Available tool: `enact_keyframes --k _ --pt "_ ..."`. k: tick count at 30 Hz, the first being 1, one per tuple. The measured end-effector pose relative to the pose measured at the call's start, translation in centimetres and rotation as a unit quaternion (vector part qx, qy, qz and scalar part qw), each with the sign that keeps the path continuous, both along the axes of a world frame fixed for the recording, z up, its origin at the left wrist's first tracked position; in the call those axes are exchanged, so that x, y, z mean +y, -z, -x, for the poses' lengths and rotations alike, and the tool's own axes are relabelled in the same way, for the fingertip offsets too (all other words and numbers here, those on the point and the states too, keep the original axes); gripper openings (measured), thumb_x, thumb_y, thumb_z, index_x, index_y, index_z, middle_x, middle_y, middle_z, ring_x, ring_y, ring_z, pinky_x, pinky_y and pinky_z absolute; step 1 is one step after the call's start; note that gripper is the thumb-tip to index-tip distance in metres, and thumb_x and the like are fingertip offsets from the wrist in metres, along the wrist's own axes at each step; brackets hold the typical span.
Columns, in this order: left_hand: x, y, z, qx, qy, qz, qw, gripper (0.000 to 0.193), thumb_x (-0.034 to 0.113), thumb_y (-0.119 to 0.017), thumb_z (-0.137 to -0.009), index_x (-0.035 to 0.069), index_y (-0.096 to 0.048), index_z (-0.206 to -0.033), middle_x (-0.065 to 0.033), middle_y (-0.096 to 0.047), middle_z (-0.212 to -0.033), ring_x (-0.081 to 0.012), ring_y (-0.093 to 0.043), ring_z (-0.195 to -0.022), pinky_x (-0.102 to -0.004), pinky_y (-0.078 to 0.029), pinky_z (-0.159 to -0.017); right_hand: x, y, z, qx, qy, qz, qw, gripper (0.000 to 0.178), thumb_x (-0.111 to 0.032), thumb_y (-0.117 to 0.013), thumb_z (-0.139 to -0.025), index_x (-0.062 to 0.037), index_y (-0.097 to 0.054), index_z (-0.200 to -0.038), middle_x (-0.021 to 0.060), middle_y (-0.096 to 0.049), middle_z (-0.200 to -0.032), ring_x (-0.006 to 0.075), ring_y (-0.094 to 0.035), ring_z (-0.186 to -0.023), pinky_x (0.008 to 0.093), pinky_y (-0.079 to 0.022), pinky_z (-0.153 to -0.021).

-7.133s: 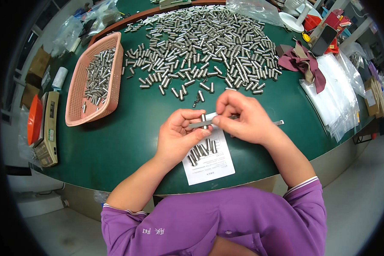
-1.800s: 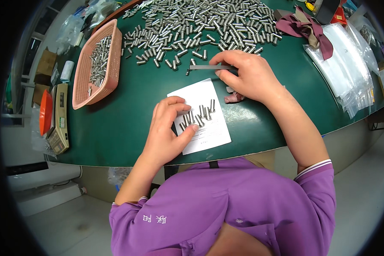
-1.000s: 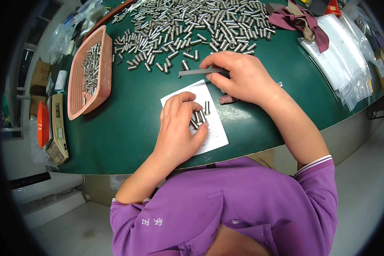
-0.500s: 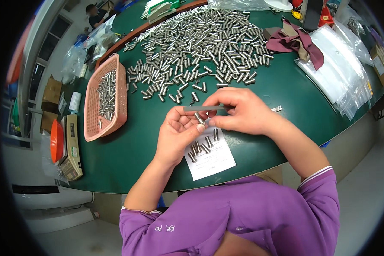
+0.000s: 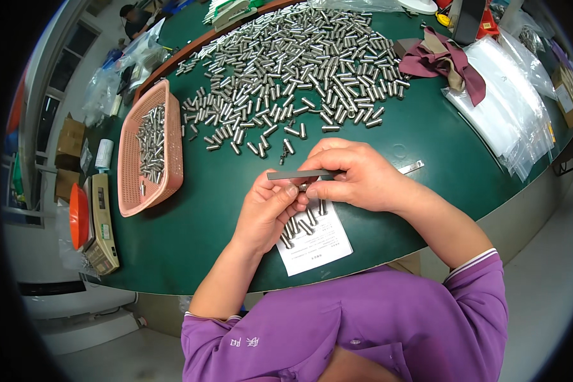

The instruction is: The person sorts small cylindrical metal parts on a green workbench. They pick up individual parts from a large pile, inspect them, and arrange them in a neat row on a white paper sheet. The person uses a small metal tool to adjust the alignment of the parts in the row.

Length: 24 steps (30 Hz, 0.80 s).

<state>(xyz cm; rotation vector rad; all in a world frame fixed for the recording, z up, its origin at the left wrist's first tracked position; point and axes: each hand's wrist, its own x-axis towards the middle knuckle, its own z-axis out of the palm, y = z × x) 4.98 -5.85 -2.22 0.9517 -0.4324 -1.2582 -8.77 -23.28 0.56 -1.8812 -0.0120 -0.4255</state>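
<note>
My left hand (image 5: 261,207) is closed around a small shiny metal pin (image 5: 304,187), mostly hidden by the fingers. Pinched in my right hand (image 5: 363,175) is a flat grey bar (image 5: 296,174), like a file or a sharpening stone; it lies across just above the pin. Whether bar and pin touch, I cannot tell. Below the hands, several headed metal pins (image 5: 308,227) rest on a printed white sheet (image 5: 321,251). Beyond them spreads a large heap of similar metal pins (image 5: 299,70), with a few strays on its near side.
At left stands a pink basket (image 5: 176,159) partly filled with pins, beside a scale (image 5: 103,223) with an orange tray (image 5: 78,216). To the right lie a maroon cloth (image 5: 439,63), clear plastic bags (image 5: 506,105) and a small metal strip (image 5: 412,167). A person (image 5: 134,20) is far back.
The pin has turned in my left fingers and shows less. My hands are drawn closer together around it, and the bar has come slightly lower. The view has shifted a little.
</note>
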Motion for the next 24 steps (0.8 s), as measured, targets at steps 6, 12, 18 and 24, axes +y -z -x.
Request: enact_keyframes --k 6,12,18,24 --pt "-0.3 -0.6 0.6 -0.029 0.021 0.02 0.999 0.012 0.006 -0.062 -0.094 0.005 -0.058 -0.105 -0.0109 -0.067 -0.103 -0.0146 -0.066 -0.086 -0.026 -0.055 -0.076 -0.2 0.5 0.0 -0.015 -0.024 -0.02 0.999 0.025 -0.008 -0.074 -0.081 -0.0063 -0.071 -0.106 0.0031 -0.064 -0.095 0.0139 -0.06 -0.083 0.0258 -0.048 -0.064" --pt "0.0 -0.5 0.7 -0.061 -0.005 0.039 0.997 0.031 0.004 -0.063 -0.094 0.002 -0.058 -0.125 -0.0107 -0.066 -0.105 -0.0167 -0.066 -0.092 -0.0291 -0.055 -0.081 -1.3 -1.7 0.5 0.062 0.066 0.046 0.995 0.023 -0.019 -0.07 -0.087 -0.0068 -0.07 -0.105 0.0086 -0.065 -0.095 0.0209 -0.066 -0.08 0.0325 -0.055 -0.067" --pt "0.0 -0.6 0.9 -0.061 -0.043 0.005 0.997 0.026 0.007 -0.062 -0.095 0.006 -0.061 -0.121 -0.0091 -0.065 -0.103 -0.0156 -0.064 -0.087 -0.0272 -0.054 -0.078 -2.2 -1.9 0.9 0.117 0.083 0.03 0.989 0.019 -0.024 -0.066 -0.09 -0.0067 -0.072 -0.092 0.0056 -0.065 -0.07 0.0166 -0.068 -0.061 0.0297 -0.052 -0.058" --pt "0.1 -0.8 0.8 -0.042 -0.051 -0.013 0.998 0.024 0.006 -0.061 -0.095 0.004 -0.062 -0.119 -0.0101 -0.066 -0.103 -0.0151 -0.064 -0.087 -0.027 -0.055 -0.078 -2.0 -3.1 1.0 0.21 0.053 -0.031 0.976 0.019 -0.025 -0.068 -0.087 -0.0079 -0.065 -0.093 0.0029 -0.064 -0.064 0.0142 -0.069 -0.056 0.0294 -0.051 -0.057"
